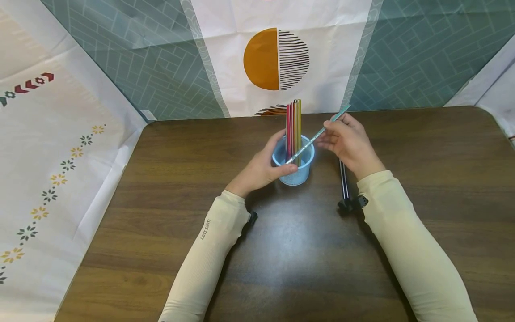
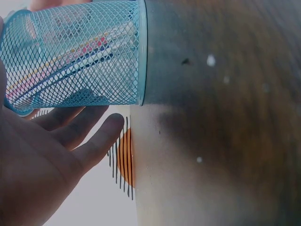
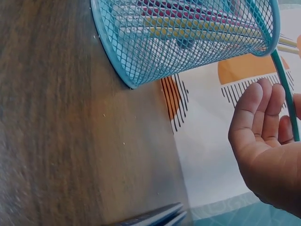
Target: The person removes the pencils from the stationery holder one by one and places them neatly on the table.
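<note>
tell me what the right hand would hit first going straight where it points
Likely the blue mesh cup, close ahead of the right hand, though depth is unclear.

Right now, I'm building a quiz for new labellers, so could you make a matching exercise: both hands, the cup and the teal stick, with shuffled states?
1. left hand
2. right hand
3. mesh cup
4. teal stick

A. pinches something thin
B. held at a slant
C. holds the mesh cup
D. contains the upright sticks

Pairs: 1-C, 2-A, 3-D, 4-B.
</note>
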### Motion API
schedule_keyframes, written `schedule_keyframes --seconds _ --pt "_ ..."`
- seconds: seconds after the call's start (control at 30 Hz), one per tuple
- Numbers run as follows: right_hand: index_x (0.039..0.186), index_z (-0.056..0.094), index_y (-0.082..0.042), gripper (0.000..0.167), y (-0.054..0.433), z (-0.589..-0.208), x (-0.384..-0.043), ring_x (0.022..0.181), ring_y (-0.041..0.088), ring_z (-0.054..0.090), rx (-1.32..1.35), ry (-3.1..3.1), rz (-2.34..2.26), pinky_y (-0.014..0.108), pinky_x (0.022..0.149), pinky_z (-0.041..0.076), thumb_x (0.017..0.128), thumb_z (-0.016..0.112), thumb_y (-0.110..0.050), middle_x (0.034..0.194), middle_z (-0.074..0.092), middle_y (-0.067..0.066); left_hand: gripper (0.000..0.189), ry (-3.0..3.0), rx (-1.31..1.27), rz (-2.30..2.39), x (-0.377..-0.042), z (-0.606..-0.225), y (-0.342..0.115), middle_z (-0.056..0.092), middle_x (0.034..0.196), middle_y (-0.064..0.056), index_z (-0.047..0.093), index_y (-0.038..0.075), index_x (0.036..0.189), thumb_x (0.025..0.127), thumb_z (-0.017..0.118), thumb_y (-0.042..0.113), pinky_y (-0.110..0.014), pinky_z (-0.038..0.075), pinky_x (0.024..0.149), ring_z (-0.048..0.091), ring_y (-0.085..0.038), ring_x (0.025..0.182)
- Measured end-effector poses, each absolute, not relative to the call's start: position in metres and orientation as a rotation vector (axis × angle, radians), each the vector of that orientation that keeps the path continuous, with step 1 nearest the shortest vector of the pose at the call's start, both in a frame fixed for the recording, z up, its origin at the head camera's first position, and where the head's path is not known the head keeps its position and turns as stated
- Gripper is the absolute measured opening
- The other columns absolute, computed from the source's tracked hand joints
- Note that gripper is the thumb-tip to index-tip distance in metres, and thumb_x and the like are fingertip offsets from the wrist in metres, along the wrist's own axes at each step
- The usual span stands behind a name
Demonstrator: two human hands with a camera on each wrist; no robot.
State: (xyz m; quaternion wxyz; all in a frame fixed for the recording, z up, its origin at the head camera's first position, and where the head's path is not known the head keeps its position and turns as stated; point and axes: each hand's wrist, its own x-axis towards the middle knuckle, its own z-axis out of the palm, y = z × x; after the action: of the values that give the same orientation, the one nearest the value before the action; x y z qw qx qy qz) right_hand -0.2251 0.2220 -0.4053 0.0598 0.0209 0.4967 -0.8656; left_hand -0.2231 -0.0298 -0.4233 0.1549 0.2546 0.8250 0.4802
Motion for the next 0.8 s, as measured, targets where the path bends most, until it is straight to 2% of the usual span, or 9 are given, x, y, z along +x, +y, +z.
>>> schedule_keyframes --seconds 0.47,0.8 --pt "0.095 0.061 -0.004 0.008 0.218 -0.399 -0.223 0.070 0.021 0.070 0.058 1.701 -2.719 0.031 0.066 0.058 0.094 0.068 -0.001 0.081 0.069 0.009 0.094 2.361 0.725 1.383 -0.222 -0.421 -0.029 0.035 0.158 -0.004 0.016 0.033 0.160 0.089 0.077 0.043 -0.050 0.043 0.103 0.045 -0.027 0.133" --pt "0.096 0.057 -0.005 0.011 0.210 -0.404 -0.219 0.072 0.020 0.070 0.134 1.580 -2.676 0.033 0.073 0.058 0.095 0.068 -0.005 0.081 0.070 0.008 0.093 2.346 0.732 1.396 -0.222 -0.422 -0.029 0.036 0.157 -0.004 0.015 0.035 0.160 0.090 0.077 0.040 -0.050 0.044 0.102 0.048 -0.028 0.131"
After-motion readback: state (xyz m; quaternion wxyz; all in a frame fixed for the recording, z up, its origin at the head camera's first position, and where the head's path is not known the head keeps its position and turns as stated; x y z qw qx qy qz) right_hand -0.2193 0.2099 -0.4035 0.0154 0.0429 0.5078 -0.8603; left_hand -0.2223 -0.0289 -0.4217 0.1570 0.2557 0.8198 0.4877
